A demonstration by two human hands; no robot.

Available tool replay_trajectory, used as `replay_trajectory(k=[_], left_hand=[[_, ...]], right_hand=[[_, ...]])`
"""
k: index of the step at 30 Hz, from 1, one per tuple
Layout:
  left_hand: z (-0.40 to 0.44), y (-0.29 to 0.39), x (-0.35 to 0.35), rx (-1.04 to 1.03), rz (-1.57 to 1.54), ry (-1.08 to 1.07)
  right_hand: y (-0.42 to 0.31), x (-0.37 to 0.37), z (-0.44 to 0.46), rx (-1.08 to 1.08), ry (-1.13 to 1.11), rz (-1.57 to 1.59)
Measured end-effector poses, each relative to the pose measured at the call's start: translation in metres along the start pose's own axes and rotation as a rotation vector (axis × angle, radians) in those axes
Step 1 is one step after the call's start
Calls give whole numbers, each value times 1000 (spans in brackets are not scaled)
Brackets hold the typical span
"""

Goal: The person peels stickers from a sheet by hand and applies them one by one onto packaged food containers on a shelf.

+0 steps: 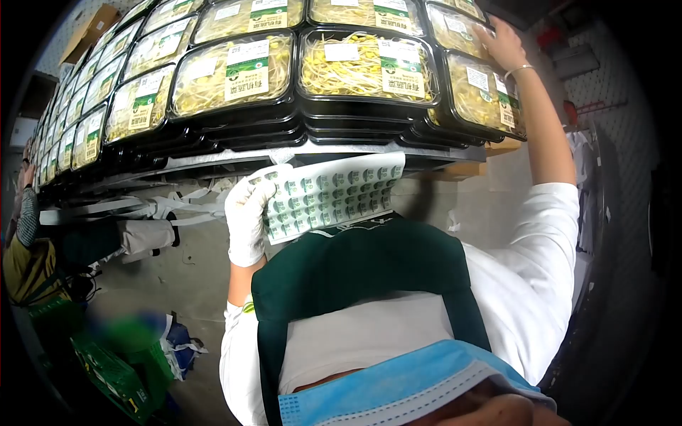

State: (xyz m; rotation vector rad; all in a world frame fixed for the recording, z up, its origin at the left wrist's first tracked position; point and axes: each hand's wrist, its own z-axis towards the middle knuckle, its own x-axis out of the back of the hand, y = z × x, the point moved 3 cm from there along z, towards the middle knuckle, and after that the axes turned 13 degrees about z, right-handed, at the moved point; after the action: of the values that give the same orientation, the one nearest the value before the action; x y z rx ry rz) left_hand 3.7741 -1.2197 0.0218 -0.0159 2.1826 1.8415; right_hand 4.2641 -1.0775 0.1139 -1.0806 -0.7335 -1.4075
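My left hand [250, 206], in a white glove, is closed on the left end of a sheet of stickers [334, 192]. Rows of small green and dark round labels cover the sheet, held in front of my green apron. At the upper right, my bare right hand [503, 46] reaches to the edge of a clear-lidded pack of bean sprouts [455, 32]. Its fingers look apart and touch the pack; the tips are partly hidden. Just below is another sprout pack [484, 94], slightly tilted. Both have printed labels on their lids.
Stacked black-based sprout packs [366, 67] fill the table [327, 150] in front of me. A co-worker's arm [28, 206] shows at the far left. White straps [142, 206] hang below the table edge. Green crates [114, 369] stand on the floor, lower left.
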Motion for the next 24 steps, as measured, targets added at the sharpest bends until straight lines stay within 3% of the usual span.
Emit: replay_trajectory(k=[1,5,6,7,8,9,10,11,13,15,17,19,22,23,24], left_hand=[[0,7,-1,19,35,3],[15,16,-11,-4,38,-61],[16,30,-20,-50,89,-122],[21,39,-29,-109,100,-166],[23,44,-32,-164,152,-207],[27,45,-32,-131,145,-304],[30,43,-36,-154,168,-307],[26,47,-40,-128,146,-328],[26,43,-44,-124,197,-366],[23,41,-46,-261,247,-337],[21,41,-42,-468,504,-295],[20,42,-42,-459,584,-271],[23,39,-49,-135,518,-471],[24,34,-49,-17,448,-564],[25,36,-51,-90,435,-577]], right_hand=[[-4,-10,-6,-49,-19,-116],[18,-20,7,-122,-152,186],[19,-14,13,-158,-184,-3],[18,-8,14,-147,-11,9],[-8,5,9,3,76,-11],[-66,27,-15,168,103,179],[-118,37,-42,335,22,699],[-183,57,-81,365,-246,1017],[-264,72,-149,501,-592,897],[-292,64,-171,803,-280,669],[-299,59,-171,853,-229,641],[-300,59,-172,929,-162,600],[-289,56,-165,990,-224,665],[-282,57,-159,982,-294,786],[-268,60,-144,821,-307,808]])
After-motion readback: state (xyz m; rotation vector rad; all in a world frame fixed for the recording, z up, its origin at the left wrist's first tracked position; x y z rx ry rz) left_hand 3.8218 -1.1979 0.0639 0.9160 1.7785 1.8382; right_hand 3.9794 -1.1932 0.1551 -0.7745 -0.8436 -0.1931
